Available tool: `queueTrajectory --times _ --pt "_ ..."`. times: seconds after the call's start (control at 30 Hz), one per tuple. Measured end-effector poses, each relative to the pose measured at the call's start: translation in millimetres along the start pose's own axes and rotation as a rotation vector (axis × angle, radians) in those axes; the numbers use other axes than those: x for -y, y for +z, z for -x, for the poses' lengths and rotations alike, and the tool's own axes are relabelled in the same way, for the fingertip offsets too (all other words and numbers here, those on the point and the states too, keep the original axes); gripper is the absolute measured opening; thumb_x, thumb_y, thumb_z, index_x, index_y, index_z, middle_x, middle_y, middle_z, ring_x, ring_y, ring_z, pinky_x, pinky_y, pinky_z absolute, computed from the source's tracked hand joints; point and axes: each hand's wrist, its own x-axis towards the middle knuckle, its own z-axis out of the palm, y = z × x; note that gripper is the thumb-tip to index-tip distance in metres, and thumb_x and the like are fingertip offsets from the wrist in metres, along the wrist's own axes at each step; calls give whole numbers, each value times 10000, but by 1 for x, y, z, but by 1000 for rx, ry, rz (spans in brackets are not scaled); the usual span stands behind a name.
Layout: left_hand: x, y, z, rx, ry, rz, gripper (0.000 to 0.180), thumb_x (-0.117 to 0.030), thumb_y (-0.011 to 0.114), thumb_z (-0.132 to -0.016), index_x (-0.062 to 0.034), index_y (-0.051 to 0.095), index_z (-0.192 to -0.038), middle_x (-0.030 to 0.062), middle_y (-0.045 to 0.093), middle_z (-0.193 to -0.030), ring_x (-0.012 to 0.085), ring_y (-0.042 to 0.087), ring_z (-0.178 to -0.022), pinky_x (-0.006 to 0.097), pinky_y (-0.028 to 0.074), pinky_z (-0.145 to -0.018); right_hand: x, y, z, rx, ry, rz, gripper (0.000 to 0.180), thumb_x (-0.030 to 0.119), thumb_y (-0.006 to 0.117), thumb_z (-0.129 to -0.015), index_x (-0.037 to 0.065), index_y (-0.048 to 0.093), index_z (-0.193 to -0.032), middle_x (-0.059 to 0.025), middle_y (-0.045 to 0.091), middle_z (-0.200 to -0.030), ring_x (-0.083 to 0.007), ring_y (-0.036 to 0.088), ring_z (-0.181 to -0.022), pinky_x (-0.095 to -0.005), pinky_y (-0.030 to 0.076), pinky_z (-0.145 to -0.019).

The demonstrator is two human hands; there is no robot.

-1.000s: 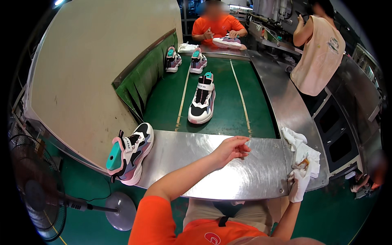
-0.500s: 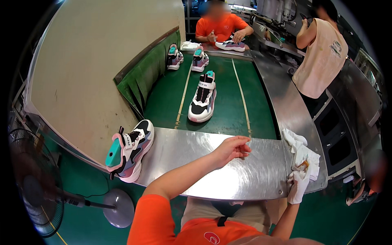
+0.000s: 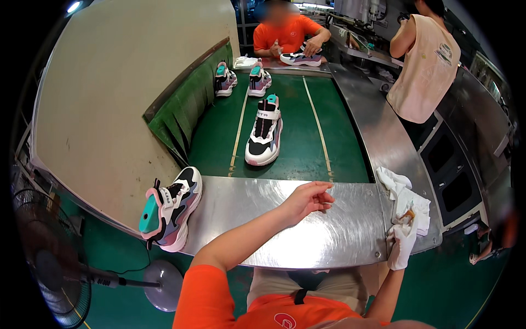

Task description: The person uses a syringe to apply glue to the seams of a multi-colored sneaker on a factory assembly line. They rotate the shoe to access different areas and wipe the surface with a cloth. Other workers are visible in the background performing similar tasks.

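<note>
My left hand [image 3: 308, 203] is bare and hovers over the metal tabletop [image 3: 263, 230], its fingers loosely bent and apart, with nothing in them. My right hand [image 3: 401, 247] wears a white glove and is at the table's right corner, closed on a crumpled white cloth [image 3: 419, 211]. A small brownish patch shows at its fingertips; I cannot tell what it is. Left of my left arm, a white, black and pink sneaker [image 3: 178, 208] with a teal insert in its opening lies tilted at the table's left end. Another such sneaker [image 3: 264, 131] stands on the green belt beyond.
Two more sneakers, one left [image 3: 225, 80] and one right [image 3: 258, 80], stand farther along the green belt [image 3: 301, 153]. A co-worker in orange handles a sneaker [image 3: 301, 58] at the far end. Another person stands at right. A floor fan [image 3: 55, 263] is at lower left, beside a beige panel [image 3: 109, 109].
The whole view has shifted slightly, so the belt and its sneakers appear farther left. Both my hands keep nearly the same places and poses.
</note>
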Motion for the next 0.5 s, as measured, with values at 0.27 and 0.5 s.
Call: queueTrajectory --times 0.27,0.5 --pt "0 2 -1 -6 8 -13 303 -213 559 -969 -19 546 -1202 131 646 -948 214 632 -902 359 524 -859 -9 -8 -4 -6 24 90 761 65 550 -825 110 241 -1519 -34 559 -762 -70 471 -542 -197 341 -472" --pt "0 0 -2 -5 13 -14 293 -201 563 -968 -10 559 -1190 122 647 -933 223 644 -938 366 526 -864 -4 -2 -2 -21 15 -9 788 -37 586 -751 61 288 -1474 -19 561 -769 -86 538 -607 -197 419 -467"
